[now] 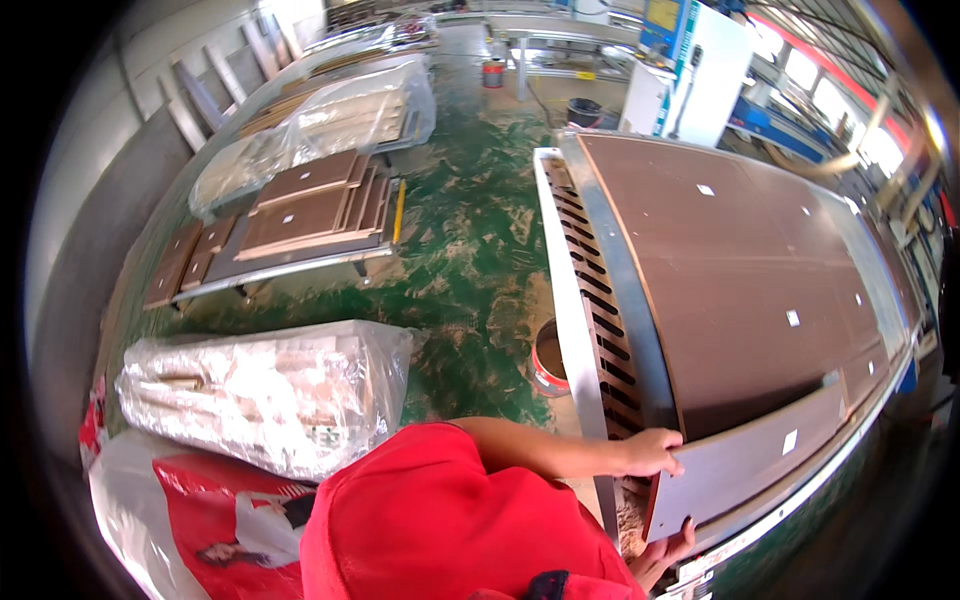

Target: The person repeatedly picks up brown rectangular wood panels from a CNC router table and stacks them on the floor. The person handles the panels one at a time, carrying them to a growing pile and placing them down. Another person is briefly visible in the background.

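Observation:
A narrow brown board [745,460] with a small white label lies tilted over the near end of the machine table. My left hand [652,453] grips its upper left corner, fingers bent over the edge. At the lower left corner my right hand [670,548] holds the same board from below, thumb up along the edge; part of this hand is hidden under it. Beyond the board, a large brown panel [740,270] with several white labels lies on the table. A dark gap shows between part of the board and this panel.
The table's white side rail [570,290] and slotted strip [600,320] run along its left. A red-rimmed bucket [548,365] stands beside it on the green floor [475,230]. Stacked brown boards [310,215] and plastic-wrapped bundles [270,390] are on the left.

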The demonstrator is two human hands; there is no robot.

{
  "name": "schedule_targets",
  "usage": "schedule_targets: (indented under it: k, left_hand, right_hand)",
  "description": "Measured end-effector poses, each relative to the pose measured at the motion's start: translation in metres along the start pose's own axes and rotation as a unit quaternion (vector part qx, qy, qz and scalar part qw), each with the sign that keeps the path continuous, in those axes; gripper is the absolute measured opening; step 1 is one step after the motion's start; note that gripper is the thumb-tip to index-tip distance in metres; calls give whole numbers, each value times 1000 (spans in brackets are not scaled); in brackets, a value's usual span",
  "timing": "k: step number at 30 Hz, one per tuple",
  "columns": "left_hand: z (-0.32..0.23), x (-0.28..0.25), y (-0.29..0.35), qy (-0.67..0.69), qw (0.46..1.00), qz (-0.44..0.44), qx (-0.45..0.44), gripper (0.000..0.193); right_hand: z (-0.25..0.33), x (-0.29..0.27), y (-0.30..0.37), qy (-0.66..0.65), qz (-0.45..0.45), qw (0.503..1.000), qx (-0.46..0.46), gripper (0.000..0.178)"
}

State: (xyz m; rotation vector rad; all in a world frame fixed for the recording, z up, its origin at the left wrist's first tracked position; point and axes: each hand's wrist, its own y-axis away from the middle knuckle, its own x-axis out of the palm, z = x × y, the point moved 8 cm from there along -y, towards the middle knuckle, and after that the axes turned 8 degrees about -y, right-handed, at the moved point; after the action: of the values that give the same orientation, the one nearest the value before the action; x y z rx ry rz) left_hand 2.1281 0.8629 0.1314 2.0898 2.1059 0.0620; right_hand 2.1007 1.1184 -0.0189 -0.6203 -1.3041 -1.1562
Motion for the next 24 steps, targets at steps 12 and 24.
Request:
schedule_targets:
  k: [12, 24]
  left_hand:
    - [27, -40, 18, 153, 985, 53, -57, 32]
    - [62, -90, 34, 244, 968, 2, -60, 31]
  right_hand:
    - [-54, 102, 15, 64, 5, 998, -29, 75]
    - [-100, 143, -14, 99, 30, 994, 36, 71]
